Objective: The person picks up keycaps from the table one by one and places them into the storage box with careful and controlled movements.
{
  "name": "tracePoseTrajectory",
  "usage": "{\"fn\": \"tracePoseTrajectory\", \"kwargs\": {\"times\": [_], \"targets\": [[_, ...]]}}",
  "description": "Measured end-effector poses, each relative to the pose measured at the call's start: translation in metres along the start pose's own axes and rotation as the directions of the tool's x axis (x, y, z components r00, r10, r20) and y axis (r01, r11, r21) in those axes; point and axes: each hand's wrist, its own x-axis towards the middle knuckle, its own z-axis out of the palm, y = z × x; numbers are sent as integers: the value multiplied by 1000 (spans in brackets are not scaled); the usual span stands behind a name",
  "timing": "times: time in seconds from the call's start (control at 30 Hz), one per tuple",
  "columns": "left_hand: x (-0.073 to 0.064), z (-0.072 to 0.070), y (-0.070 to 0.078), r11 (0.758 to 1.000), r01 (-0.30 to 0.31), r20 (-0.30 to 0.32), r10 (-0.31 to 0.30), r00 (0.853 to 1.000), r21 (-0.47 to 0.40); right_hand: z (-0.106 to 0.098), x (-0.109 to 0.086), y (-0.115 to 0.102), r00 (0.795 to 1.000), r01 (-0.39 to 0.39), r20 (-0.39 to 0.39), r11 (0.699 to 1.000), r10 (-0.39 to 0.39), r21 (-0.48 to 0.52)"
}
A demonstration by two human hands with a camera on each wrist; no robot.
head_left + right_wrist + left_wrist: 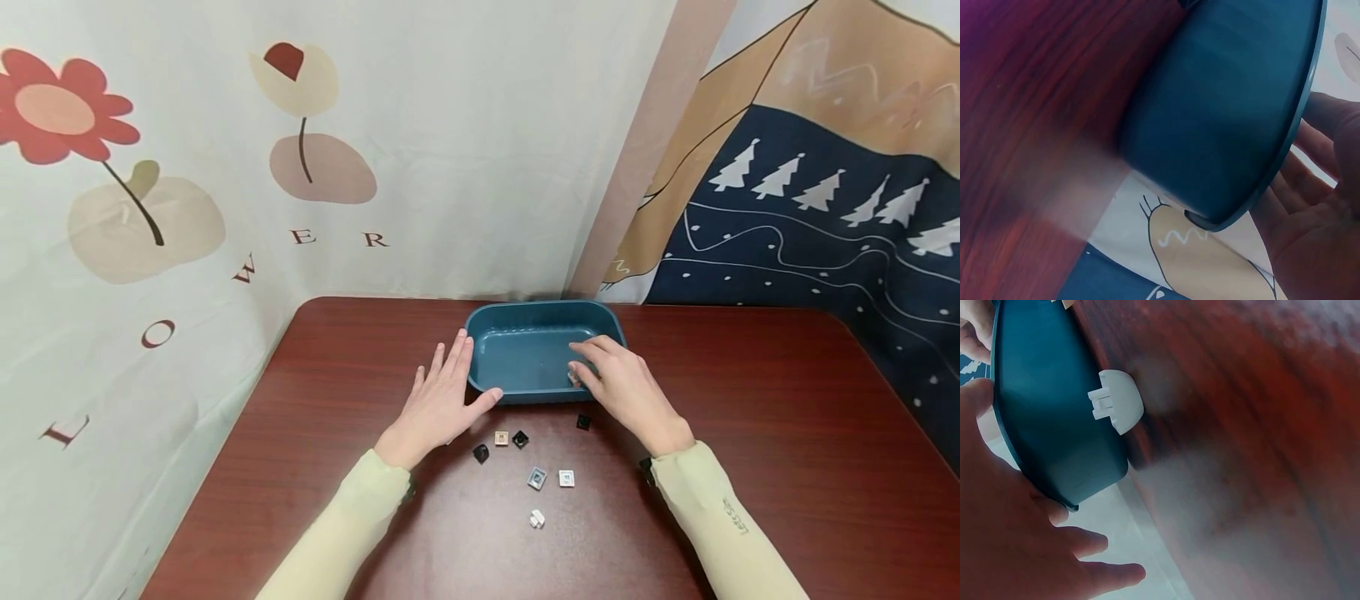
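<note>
A dark teal tray (543,392) with raised walls stands at the back of the table. My left hand (442,404) rests at its front left corner, fingers straight along the rim and thumb on the front edge. Over the tray's right end is my right hand (626,383), its thumb and fingers bent but apart. A small pale thing (573,377) shows just under that thumb; its kind is unclear. In front of the tray lie a tan keycap (501,438), black keycaps (521,439), and a black keycap (582,422). Close to the left hand sits a white keycap (1124,402).
Nearer the front are a grey-blue keycap (537,477), a white keycap (566,478) and a white piece (537,518) on its side. The reddish-brown table (750,400) ends at a printed curtain (465,150) behind the tray.
</note>
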Motion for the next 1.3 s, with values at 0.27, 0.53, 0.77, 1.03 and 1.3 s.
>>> {"fn": "tracePoseTrajectory", "kwargs": {"times": [0.27, 0.53, 0.77, 1.03, 1.3], "targets": [[-1, -1, 0, 1000, -5, -11, 5, 1000, -18, -9, -12, -9, 996, 54, -63, 997, -57, -46], [-2, -2, 1, 1000, -6, -4, 6, 1000, -14, -16, -33, -19, 982, 135, -134, 991, -134, -3], [-1, -3, 0, 1000, -1, 2, 1, 1000, -7, -17, -49, -21, 965, 260, -29, 965, -259, 38], [0, -2, -1, 1000, -2, -1, 2, 1000, 4, -11, -62, -18, 924, 301, 246, 954, -293, 5], [1, -1, 0, 1000, 8, 15, -8, 1000, -2, -4, -66, -9, 915, 277, 336, 954, -224, -119]]}}
